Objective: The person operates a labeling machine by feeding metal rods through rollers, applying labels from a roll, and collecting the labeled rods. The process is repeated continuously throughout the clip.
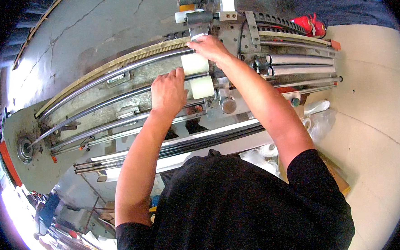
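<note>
Two short off-white rolls sit side by side on the machine's carriage: the far roll [195,63] and the near roll [201,87]. My left hand [168,91] is at their left ends, its fingers curled over the far roll's edge and a long steel rod. What lies under those fingers is hidden. My right hand [208,48] reaches over the far roll's back side, its fingers bent together beside a small pale strip [198,36]. Whether the fingertips pinch that strip is too small to tell. Behind it is a dark roller [199,18] with a white end.
Long steel rods [94,99] run the machine's length to an end plate [17,130]. A metal knob [228,106] and bolted block stand right of the rolls. Thin dark bars [183,148] lie close to my body. Red fire extinguishers [310,25] stand far right.
</note>
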Tool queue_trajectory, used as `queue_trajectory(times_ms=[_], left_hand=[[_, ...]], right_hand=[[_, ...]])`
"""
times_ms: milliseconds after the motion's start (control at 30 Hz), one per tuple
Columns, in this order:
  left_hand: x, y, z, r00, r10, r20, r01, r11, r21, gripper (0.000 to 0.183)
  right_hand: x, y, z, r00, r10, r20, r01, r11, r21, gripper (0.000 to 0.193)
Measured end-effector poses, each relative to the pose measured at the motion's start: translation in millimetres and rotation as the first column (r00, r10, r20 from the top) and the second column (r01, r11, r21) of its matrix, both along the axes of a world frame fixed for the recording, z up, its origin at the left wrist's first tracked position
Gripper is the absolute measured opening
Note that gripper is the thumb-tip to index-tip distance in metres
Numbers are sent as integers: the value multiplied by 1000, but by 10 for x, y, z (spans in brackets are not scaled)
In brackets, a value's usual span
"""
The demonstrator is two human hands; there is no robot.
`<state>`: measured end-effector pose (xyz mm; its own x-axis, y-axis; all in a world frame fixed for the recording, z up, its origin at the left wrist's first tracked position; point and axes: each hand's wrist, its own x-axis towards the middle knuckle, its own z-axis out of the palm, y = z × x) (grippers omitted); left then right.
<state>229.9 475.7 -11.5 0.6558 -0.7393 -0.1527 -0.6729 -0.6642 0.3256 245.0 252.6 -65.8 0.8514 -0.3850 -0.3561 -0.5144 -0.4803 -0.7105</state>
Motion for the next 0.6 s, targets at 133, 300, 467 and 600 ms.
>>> queue_trajectory(times_ms=[133, 300, 467, 600], left_hand=[[25, 99, -65, 999, -8, -38, 7, 1000, -29, 55], [33, 152, -79, 999, -15, -36, 15, 1000, -10, 62], [37, 176, -112, 998, -38, -46, 37, 999, -26, 67], [-39, 224, -186, 991, -94, 93, 104, 988, -112, 75]], right_hand=[[15, 3, -34, 999, 32, 6, -31, 994, -104, 44], [-79, 10, 286, 962, -238, 133, 217, 964, 156, 25], [-433, 155, 523, 922, -324, 211, 244, 912, 330, 20], [-839, 276, 735, 923, -358, 144, 237, 820, 520, 20]])
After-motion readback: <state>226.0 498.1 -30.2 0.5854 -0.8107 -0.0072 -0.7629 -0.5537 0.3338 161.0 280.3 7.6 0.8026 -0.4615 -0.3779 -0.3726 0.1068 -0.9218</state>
